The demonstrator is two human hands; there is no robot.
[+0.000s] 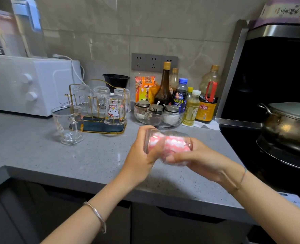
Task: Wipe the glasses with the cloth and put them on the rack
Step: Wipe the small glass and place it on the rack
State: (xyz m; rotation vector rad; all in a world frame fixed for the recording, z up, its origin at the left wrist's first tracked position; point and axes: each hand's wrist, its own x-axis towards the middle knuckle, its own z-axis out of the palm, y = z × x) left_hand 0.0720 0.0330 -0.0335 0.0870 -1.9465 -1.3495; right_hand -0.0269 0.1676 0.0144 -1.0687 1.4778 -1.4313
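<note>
Pink cloth [170, 147] fills glass [151, 136], gripped between left hand [140, 155] and right hand [196, 159].

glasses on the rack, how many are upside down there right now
4: three ribbed glasses across the rack's back row, left, middle and right, plus the cartoon-print glass at front right. Others could be hidden behind them.

Both my forearms reach forward over the table's front edge. My left hand [138, 155] curls its fingers in a grip, thumb forward. My right hand [198, 159] faces it, fingers closed, almost touching.
</note>
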